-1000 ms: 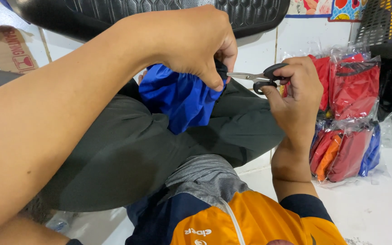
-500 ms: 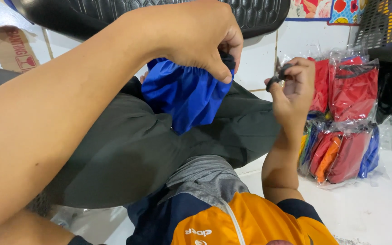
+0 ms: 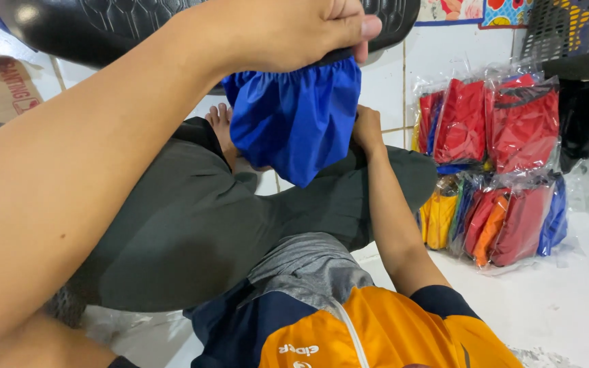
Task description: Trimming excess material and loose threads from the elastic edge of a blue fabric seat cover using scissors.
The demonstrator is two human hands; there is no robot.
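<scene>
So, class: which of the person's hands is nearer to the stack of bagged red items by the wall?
Right. The right hand sits behind the blue fabric piece, just left of the bagged red items. The left hand pinches the fabric's top edge, farther away.

A home packing spot on a white tiled floor [image 3: 567,307]: bagged cloth goods [image 3: 495,163] stacked by the wall, cardboard [image 3: 5,85] lying beside.
</scene>
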